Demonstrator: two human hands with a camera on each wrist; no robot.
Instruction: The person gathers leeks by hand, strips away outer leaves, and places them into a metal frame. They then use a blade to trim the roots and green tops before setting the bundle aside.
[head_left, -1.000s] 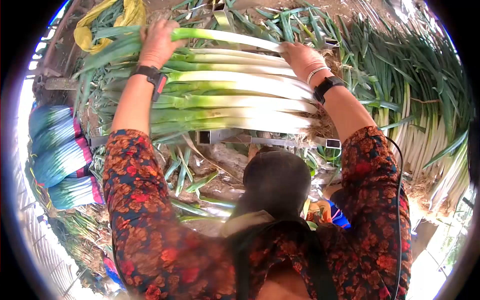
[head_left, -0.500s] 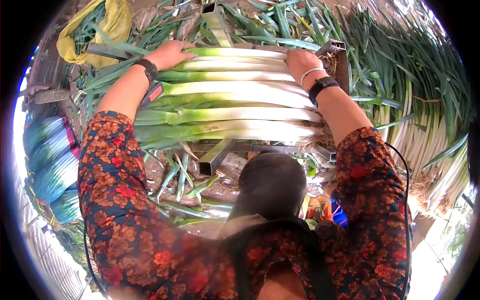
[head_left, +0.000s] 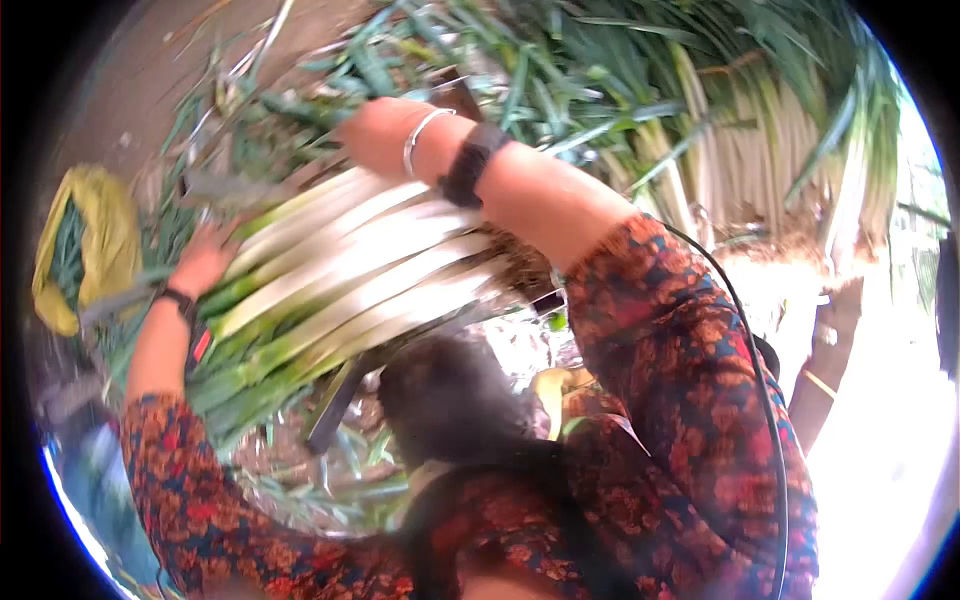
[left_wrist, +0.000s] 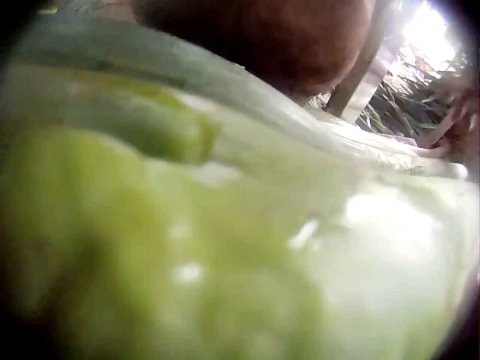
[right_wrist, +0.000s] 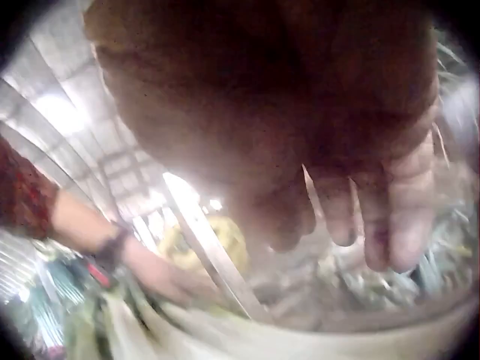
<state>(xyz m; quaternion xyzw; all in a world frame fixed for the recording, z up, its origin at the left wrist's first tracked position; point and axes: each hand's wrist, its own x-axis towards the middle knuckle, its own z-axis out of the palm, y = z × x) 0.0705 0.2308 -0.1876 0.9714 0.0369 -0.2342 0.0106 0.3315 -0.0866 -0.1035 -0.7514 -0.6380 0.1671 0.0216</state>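
Note:
A bundle of leeks [head_left: 345, 265] lies side by side across a metal frame [head_left: 335, 405], with green parts to the left and roots to the right. At the far left of the bundle, my left hand [head_left: 205, 258] rests on the green part of the leeks, its fingers extended. My right hand [head_left: 385, 135] is over the far edge of the white stalks, with nothing in it. The right wrist view shows its fingers [right_wrist: 337, 217] straight and slightly spread above the leeks. In the left wrist view, leek stalks [left_wrist: 247, 225] fill most of the picture, below the left palm.
A yellow sack [head_left: 110, 240] holding green leaves stands at the left. A large pile of leeks [head_left: 750, 130] lies at the back right. Loose leaves [head_left: 370, 65] litter the ground behind the frame. Blurred blue-green bundles [head_left: 95, 480] are at the lower left.
A leek held between both hands came down onto the far side of the bundle. The right hand then let go and moved left over the stalks. The head view has swung round.

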